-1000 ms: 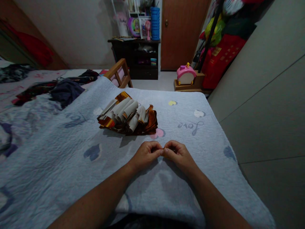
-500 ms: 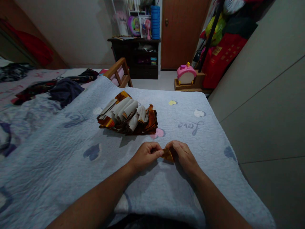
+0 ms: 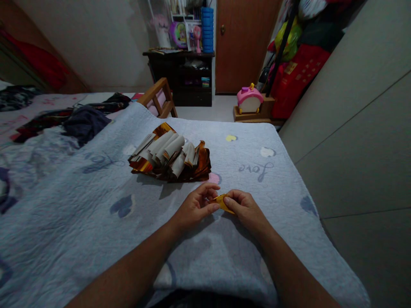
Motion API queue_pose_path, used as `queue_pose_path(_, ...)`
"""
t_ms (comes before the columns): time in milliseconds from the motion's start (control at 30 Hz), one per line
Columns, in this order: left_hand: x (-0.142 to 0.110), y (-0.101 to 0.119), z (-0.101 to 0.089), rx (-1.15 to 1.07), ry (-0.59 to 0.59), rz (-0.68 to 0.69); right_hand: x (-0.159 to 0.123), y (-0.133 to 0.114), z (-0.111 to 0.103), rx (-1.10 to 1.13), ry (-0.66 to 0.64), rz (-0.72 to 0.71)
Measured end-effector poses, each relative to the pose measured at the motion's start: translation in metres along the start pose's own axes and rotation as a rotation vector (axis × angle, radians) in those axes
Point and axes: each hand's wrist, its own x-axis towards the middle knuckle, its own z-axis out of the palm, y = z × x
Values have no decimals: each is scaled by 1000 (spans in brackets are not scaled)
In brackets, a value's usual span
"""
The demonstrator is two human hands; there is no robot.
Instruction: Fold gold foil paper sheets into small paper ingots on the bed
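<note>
A small folded piece of gold foil paper (image 3: 222, 202) is between my two hands, just over the bed. My right hand (image 3: 245, 207) pinches it, the thumb lying on its face and the fingers behind. My left hand (image 3: 199, 204) has its thumb at the paper's left end, with its curled fingers around that end and the index finger raised. Beyond my left hand lies a pile of gold foil and whitish paper (image 3: 171, 152), its pieces rolled or folded and stacked loosely together.
A pale blue quilt (image 3: 199, 252) with hearts and lettering covers the bed. Crumpled dark clothes (image 3: 86, 122) lie at the left. A wooden chair (image 3: 160, 98) stands at the far edge, with a pink toy (image 3: 249, 100) farther right. A pale cabinet (image 3: 362, 141) borders the right side.
My right thumb has come onto the face of the gold paper, which is now tilted and shows brighter. My left index finger has lifted away from the paper.
</note>
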Motion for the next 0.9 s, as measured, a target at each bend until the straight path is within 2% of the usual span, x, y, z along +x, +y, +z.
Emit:
queue_pose_path(100,1,2,-1,30,-26,27,0,1,1,109,0,51)
queue_pose_path(200,3,4,-2,-6,25,-26,-1,2,0,162,28,43)
queue_pose_path(400,8,4,-3,-3,152,-114,-1,6,-3,40,59,-52)
queue_pose_path(700,8,2,-5,36,169,-87,-3,4,-1,31,3,-65)
queue_pose_path(900,7,5,-3,81,112,-33,-2,3,-1,52,10,-36)
